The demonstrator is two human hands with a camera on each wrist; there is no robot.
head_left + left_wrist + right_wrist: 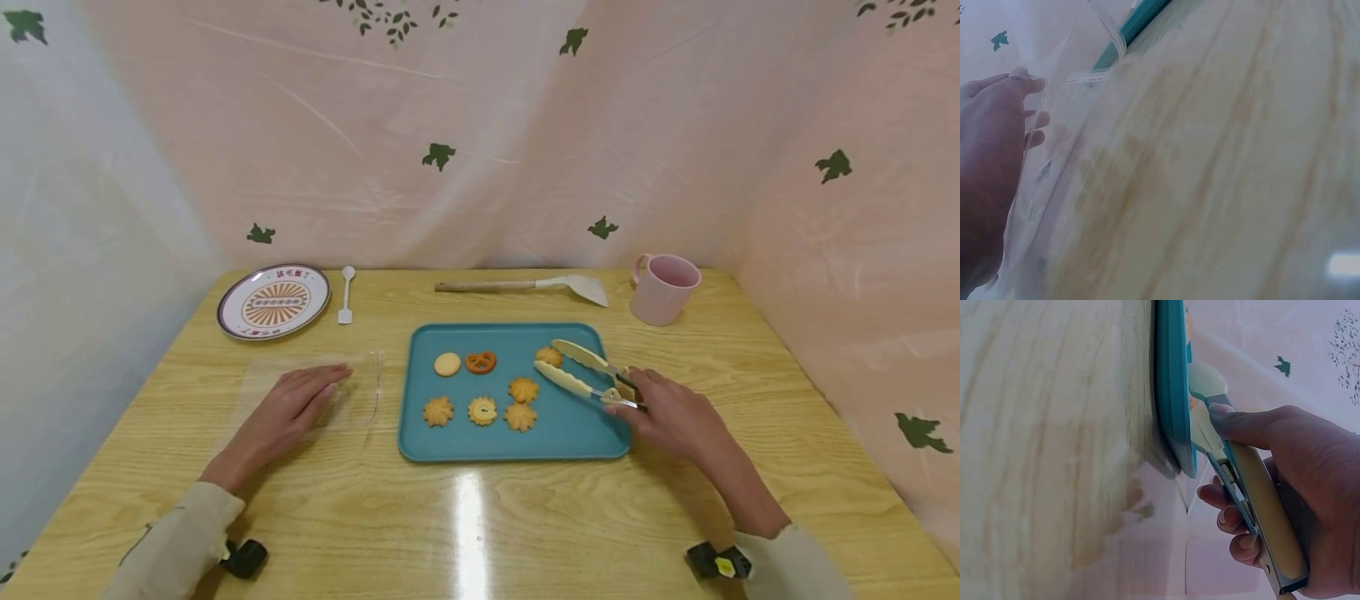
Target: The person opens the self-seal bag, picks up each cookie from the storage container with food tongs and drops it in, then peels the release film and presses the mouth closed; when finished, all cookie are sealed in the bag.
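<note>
My right hand grips a pair of tongs with cream scalloped tips. The tips are apart, one on each side of a flower-shaped cookie at the back right of the teal tray; whether they touch it I cannot tell. Also on the tray lie a round cookie, a pretzel, a ring-shaped cookie and several more flower-shaped ones. Left of the tray, my left hand rests on a clear zip bag, its fingers extended and pointing at the tray.
Along the back stand a patterned plate, a small white spoon-like utensil, a wooden-handled spatula and a pink mug. A fabric curtain rises behind the wooden table and on both sides.
</note>
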